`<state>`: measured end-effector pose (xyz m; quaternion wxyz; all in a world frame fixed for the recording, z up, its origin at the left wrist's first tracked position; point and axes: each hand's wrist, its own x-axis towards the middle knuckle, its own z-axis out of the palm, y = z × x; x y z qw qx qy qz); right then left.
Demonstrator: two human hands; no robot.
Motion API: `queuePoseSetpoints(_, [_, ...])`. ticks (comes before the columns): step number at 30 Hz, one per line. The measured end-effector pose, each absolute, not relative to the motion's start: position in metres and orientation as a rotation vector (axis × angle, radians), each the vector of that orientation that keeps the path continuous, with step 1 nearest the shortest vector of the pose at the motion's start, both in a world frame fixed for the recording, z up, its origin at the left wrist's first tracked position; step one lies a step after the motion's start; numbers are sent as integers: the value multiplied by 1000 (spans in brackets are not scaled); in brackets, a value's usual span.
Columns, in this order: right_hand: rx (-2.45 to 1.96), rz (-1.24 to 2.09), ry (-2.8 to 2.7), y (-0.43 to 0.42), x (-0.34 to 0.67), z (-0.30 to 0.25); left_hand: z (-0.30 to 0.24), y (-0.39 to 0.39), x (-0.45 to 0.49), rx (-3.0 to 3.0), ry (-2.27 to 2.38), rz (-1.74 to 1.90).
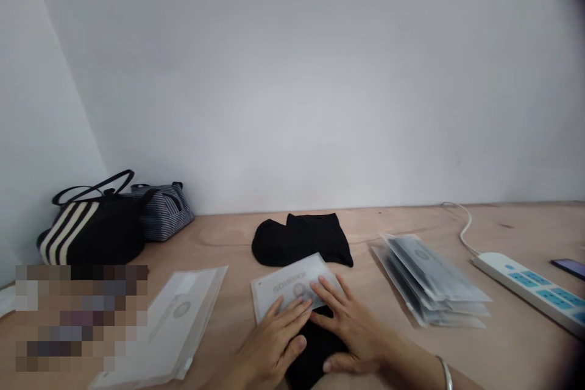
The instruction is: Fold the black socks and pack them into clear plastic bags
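Two bare hands lie palms down at 6 o'clock, fingers spread. Left hand angles up-right, right hand up-left, silver bangle on its wrist. Grip: hands flat and apart, no clamp, both on a frosted translucent plastic zip bag w/ grey print, its long axis roughly L-R, tilted, at 6 o'clock atop folded black cloth.

Rest, L to R: black-and-white striped tote and navy striped pouch at 10; flat clear plastic bag at 7; black fabric bundle at 12; stack of frosted bags at 2; white power strip w/ blue panels at 3, on pale plywood table.
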<state>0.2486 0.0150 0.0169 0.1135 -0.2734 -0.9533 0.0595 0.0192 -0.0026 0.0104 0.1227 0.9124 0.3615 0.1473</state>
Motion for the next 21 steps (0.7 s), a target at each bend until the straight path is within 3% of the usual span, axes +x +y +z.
queuePoseSetpoints(7, [-1078, 137, -2708, 26, 238, -5, 13, -1, 16, 2728, 966, 421])
queuePoseSetpoints(14, [-1037, 265, -2802, 22, 265, 3, -5, 6, 13, 2738, 1079, 528])
queuePoseSetpoints(21, [-1153, 39, -2714, 21, 255, -6, 4, 5, 7, 2805, 995, 426])
